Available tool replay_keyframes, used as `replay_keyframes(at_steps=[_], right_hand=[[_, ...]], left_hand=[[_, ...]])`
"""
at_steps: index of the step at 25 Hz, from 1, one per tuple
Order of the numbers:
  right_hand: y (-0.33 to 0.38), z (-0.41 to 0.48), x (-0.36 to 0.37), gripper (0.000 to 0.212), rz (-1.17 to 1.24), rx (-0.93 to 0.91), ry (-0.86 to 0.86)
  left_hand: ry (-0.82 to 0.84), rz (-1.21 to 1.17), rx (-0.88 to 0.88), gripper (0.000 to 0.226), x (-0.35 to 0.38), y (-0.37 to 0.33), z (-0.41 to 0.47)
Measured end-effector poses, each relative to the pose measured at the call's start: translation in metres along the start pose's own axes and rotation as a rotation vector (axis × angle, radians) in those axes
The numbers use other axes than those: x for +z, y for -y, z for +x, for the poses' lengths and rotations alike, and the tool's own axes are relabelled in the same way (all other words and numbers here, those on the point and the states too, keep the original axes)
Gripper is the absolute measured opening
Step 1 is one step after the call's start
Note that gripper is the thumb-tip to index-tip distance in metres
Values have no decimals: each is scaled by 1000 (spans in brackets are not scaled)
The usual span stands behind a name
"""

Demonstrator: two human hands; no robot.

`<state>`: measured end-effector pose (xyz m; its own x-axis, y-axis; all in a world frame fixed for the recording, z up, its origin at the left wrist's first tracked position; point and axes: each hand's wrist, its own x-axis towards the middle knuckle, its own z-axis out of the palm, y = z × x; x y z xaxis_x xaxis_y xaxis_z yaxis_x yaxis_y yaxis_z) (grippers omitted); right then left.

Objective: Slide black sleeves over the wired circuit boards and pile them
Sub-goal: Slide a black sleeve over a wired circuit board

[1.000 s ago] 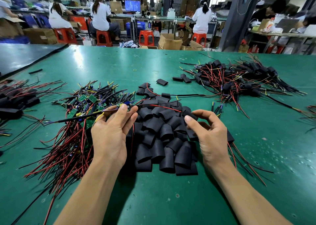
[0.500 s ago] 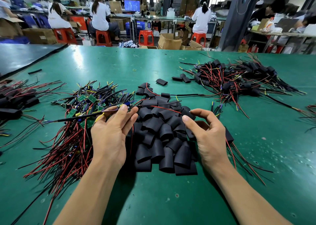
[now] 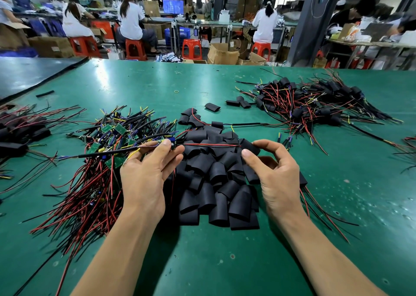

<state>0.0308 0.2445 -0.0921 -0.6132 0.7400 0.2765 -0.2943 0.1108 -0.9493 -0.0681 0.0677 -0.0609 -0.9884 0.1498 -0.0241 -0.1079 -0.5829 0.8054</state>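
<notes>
The left hand (image 3: 144, 176) pinches a wired board (image 3: 168, 140) between thumb and fingers. Its red wire (image 3: 209, 145) runs flat from 9 o'clock to 3 o'clock, straight across to the right hand (image 3: 278, 178). The right hand pinches one black sleeve (image 3: 249, 146), and the wire tip looks to be just at the sleeve's mouth. So the sleeve sits at 3 o'clock from the board. I think it must slide toward 9 o'clock along the wire. Under both hands lies the heap of loose sleeves (image 3: 216, 183). The bare boards (image 3: 108, 142) lie at 9 o'clock and the done pile (image 3: 315, 102) at 1 o'clock, all on the green table (image 3: 202, 262).
</notes>
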Motion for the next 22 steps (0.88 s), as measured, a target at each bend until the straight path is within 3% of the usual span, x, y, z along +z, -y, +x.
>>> replay_keyframes(at_steps=[5,9,13,18,22], right_hand=[[-1,-4,4,39,-13,-35,104],[3,-1,10,66,299,148,103],[7,-1,12,51,505,268,163],[8,-9,17,43,408,281,217],[9,-9,18,37,410,261,231]], left_hand=[[32,9,-42,14,0,1,-2],[89,-20,-126,11,2,2,-3],[152,-34,-246,8,6,5,-8],[312,18,-384,18,14,15,-19],[356,27,-387,17,13,17,-21]])
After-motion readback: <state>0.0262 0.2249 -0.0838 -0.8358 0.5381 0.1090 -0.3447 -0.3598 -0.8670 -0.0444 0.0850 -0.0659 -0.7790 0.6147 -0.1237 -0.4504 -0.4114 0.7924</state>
